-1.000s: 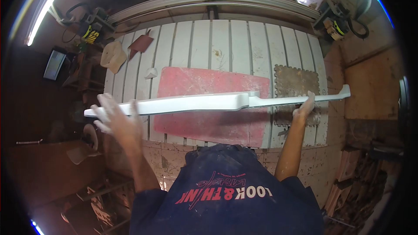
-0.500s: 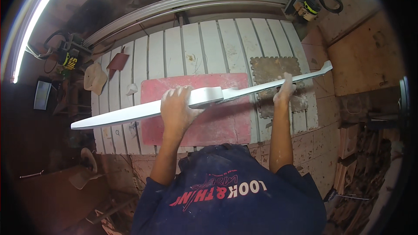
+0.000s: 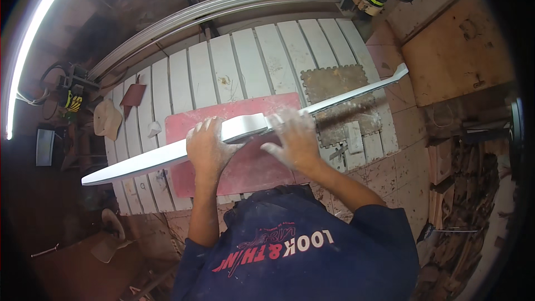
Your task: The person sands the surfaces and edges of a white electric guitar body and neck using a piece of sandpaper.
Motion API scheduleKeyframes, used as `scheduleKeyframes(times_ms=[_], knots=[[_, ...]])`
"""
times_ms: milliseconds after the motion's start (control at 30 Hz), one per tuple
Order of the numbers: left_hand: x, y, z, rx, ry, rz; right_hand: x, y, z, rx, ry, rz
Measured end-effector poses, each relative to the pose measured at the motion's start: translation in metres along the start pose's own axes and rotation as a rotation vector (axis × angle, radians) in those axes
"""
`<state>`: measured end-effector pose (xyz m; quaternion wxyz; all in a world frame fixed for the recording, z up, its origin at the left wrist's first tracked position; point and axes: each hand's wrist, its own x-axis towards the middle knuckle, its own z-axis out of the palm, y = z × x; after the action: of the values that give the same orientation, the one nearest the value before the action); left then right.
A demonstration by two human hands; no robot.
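A long, slim white piece slants across the bench, its broad pointed end at the left. Past a step in the middle it narrows to a thin bar with an upturned tip at the far right. My left hand grips the wide part, fingers over the far edge and thumb on the near side. White dust coats its fingers. At the step, my right hand lies over the start of the thin bar. Its thumb stands apart and its fingers are spread, somewhat blurred; I cannot tell how firmly they touch.
Beneath lies a pink-red board on the white slatted bench. To the right are a brown interlocking mat and a small white block. A cap and brown sheet lie left; a metal rail spans behind.
My right hand has slid left along the thin bar to the middle step, uncovering the white block on the mat. My left hand keeps its grip. The view has shifted slightly.
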<state>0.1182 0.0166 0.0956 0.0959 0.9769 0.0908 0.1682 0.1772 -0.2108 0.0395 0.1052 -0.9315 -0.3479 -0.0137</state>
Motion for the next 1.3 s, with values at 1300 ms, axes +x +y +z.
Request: scheduleKeyframes(times_ms=[1300], knots=[[0.002, 0.003, 0.007, 0.074, -0.019, -0.074, -0.029, 0.382, -0.088, -0.408, 0.052, 0.072]])
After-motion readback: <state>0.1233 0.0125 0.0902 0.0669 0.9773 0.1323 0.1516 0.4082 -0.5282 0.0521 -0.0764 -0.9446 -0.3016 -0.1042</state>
